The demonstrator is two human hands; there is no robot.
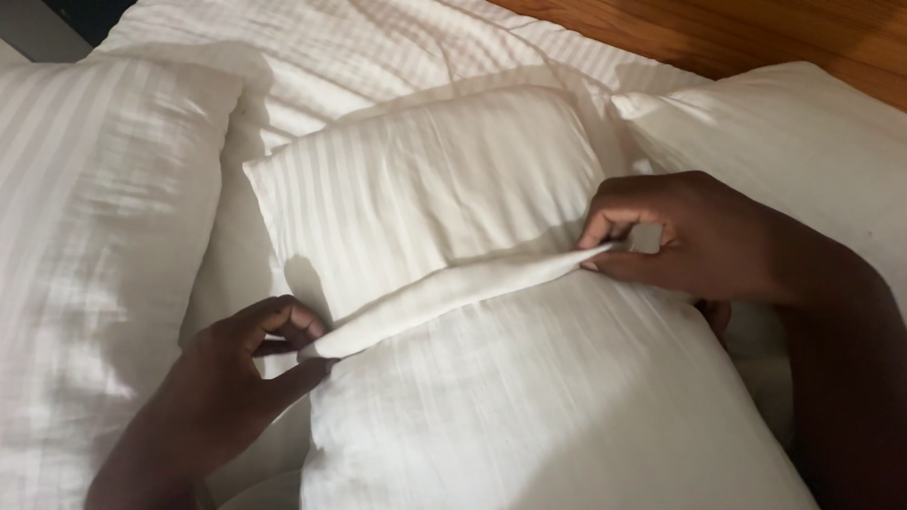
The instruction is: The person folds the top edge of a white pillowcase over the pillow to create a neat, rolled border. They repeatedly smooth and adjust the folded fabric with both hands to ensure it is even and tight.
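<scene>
A white striped pillow (pixel 425 179) lies in the middle of the bed, partly inside a white pillowcase (pixel 539 397) that covers its near half. The pillowcase's open hem (pixel 453 288) runs as a raised fold across the pillow, slanting from lower left to upper right. My left hand (pixel 236 378) pinches the left end of that hem between thumb and fingers. My right hand (pixel 680 236) pinches the right end of the hem, with my forearm reaching in from the right edge.
Another white striped pillow (pixel 94 236) lies at the left, and a third white pillow (pixel 803 142) at the right. Rumpled white bedding (pixel 378 47) spreads behind them. A brown wooden floor (pixel 756 33) shows at the upper right.
</scene>
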